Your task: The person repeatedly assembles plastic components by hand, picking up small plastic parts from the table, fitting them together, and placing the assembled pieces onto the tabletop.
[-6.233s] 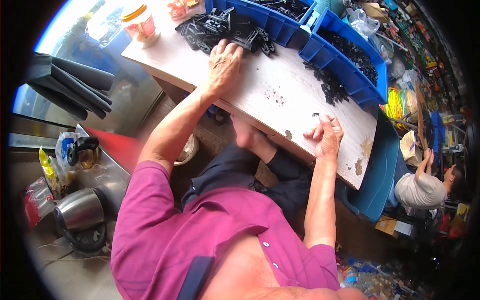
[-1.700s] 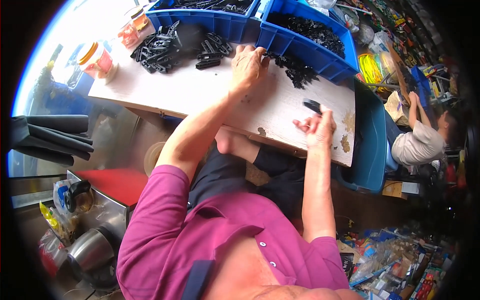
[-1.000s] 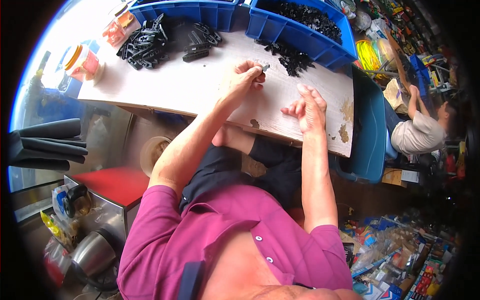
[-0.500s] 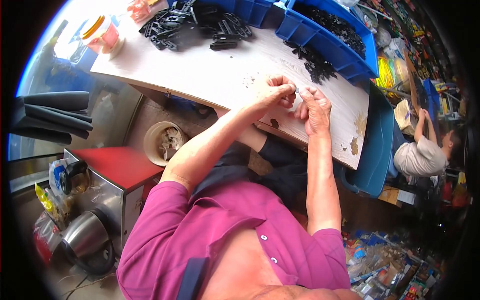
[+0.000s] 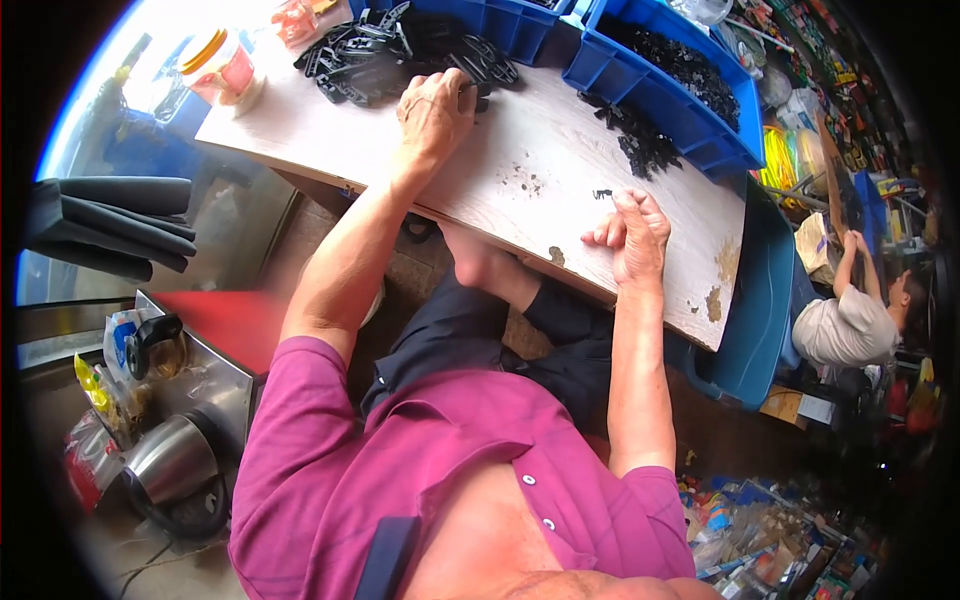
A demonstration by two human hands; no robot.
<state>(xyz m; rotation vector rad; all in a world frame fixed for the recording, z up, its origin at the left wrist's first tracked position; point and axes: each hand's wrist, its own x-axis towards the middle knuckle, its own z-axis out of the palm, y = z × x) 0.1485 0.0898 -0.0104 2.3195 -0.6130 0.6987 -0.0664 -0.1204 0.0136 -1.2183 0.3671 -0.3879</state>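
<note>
On the bench, I see my left hand at the edge of a pile of black parts; I can't tell if its fingers grip one. My right hand has its fingers curled together, near a little black clip.

Wide head-worn view, facing down

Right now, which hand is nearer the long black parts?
Left. The left hand is at the near side of the long black parts; the right hand is farther off, rightward.
</note>
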